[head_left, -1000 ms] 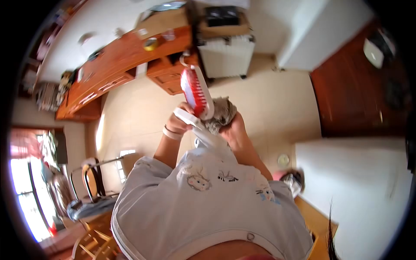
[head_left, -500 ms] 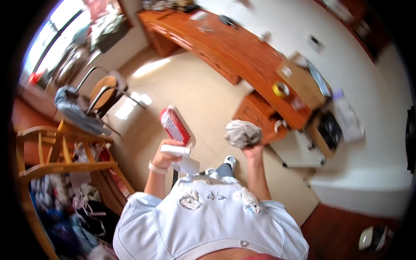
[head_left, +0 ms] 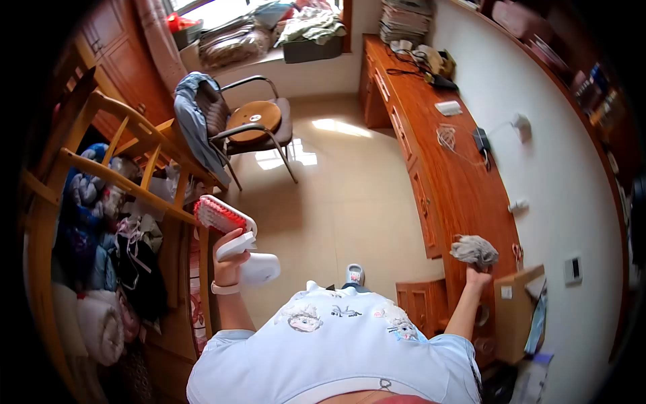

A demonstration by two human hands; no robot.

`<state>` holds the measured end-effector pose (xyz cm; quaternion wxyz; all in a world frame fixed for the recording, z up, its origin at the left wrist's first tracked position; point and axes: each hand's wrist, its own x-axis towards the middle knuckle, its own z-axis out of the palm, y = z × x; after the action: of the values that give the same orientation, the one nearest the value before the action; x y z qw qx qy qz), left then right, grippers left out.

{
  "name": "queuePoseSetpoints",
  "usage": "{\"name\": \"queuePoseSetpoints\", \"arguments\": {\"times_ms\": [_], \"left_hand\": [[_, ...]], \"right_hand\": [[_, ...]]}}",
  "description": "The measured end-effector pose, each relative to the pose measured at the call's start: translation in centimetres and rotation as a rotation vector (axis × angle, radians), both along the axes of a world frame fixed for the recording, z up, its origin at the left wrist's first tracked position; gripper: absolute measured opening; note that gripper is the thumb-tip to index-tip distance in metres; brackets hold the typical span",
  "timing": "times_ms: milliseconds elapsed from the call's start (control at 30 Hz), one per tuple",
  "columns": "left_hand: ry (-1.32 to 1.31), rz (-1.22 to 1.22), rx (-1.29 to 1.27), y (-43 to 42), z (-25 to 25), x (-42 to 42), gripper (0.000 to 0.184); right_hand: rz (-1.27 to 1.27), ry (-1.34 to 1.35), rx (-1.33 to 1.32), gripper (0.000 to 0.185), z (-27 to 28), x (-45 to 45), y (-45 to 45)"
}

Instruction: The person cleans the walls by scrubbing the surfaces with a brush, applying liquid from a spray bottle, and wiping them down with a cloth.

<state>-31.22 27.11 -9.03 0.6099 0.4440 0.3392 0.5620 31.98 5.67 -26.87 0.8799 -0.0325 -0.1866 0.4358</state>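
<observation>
- Since my left fingers (head_left: 227, 238) clutch brush (head_left: 221, 214) and white bottle (head_left: 260, 268) together, either could slip.
- The counter (head_left: 452, 183) might snag the cloth (head_left: 474, 250) my right fingers (head_left: 479, 275) grip.

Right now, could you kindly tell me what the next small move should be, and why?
Perhaps lower the crumpled grey cloth onto the long reddish-brown wooden desk: the right hand holds it near the desk, though contact is unclear, while the left hand is occupied with a red-and-white bristled brush.
</observation>
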Motion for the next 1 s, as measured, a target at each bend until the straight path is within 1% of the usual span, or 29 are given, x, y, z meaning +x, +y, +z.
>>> {"name": "queuePoseSetpoints", "arguments": {"times_ms": [33,100,167,233,267,300,333,367,400,433,500,533,567,633,667,733,767,800,833,967,1000], "left_hand": [[0.003,0.033,0.005,0.7,0.2,0.8,0.063],[-0.064,0.082,0.034,1.3,-0.2,2.0,0.06],[-0.065,0.165,0.034,1.3,-0.3,3.0,0.061],[-0.173,0.166,0.081,2.0,-0.1,4.0,0.058],[-0.181,0.19,0.078,2.4,-0.7,4.1,0.058],[-0.182,0.211,0.075,2.9,-0.4,4.7,0.058],[-0.118,0.288,0.023,3.6,0.4,5.8,0.058],[-0.052,0.36,-0.029,4.5,1.1,6.5,0.058],[0.001,0.379,-0.054,5.8,1.5,7.2,0.054],[0.004,0.388,-0.058,7.1,1.7,7.9,0.054],[0.208,0.325,-0.068,10.6,1.9,8.9,0.049],[0.255,0.272,-0.02,12.6,1.0,9.0,0.052],[0.251,0.265,-0.011,14.7,0.5,9.3,0.052],[0.227,0.273,-0.012,19.3,-0.1,10.4,0.049],[0.209,0.267,0.003,21.7,-0.3,10.7,0.05],[0.163,0.276,0.021,26.3,-0.4,11.8,0.05],[0.122,0.3,0.031,28.5,-0.3,12.2,0.05],[0.077,0.303,0.029,30.8,-0.5,12.4,0.051],[0.014,0.266,0.003,32.9,-0.3,12.6,0.051],[0.038,0.207,0.02,40.6,-0.3,13.6,0.052],[0.044,0.192,-0.016,42.0,0.2,14.3,0.051]], "right_hand": [[-0.385,0.422,-0.55,0.033,4.1,-0.7,2.6],[-0.562,0.469,-0.655,0.036,0.9,1.2,4.8],[-0.586,0.71,-1.273,0.026,-5.3,3.5,5.6],[-0.601,0.9,-1.276,0.023,-9.5,2.5,7.3],[-0.387,0.68,-1.194,0.016,-11.0,0.8,7.6],[-0.256,0.48,-1.203,0.011,-7.9,-3.2,9.2],[-0.126,0.312,-1.241,0.01,-6.3,-5.9,10.9],[-0.027,0.184,-1.31,0.009,-4.3,-8.4,12.9],[0.058,0.135,-1.362,0.009,-4.5,-9.8,15.0],[0.148,0.022,-1.364,0.009,-4.3,-11.1,17.1],[0.392,-0.306,-1.359,0.016,-3.3,-12.8,22.1],[0.527,-0.464,-1.332,0.018,-2.6,-13.3,24.4],[0.516,-0.463,-1.326,0.018,-2.9,-13.5,26.7],[0.835,-1.085,-1.43,0.03,-4.6,-13.5,31.7],[0.817,-1.079,-1.433,0.03,-6.7,-13.2,33.3],[0.914,-1.833,-1.336,0.036,-13.4,-11.6,35.9],[0.939,-2.002,-1.3,0.037,-15.0,-11.0,37.3],[0.955,-2.022,-1.304,0.038,-15.1,-10.6,39.3],[0.972,-1.987,-1.328,0.039,-15.2,-10.0,41.2],[0.905,-1.726,-1.443,0.042,-14.1,-7.7,49.8],[0.887,-1.691,-1.456,0.043,-14.0,-7.2,51.7]]}}
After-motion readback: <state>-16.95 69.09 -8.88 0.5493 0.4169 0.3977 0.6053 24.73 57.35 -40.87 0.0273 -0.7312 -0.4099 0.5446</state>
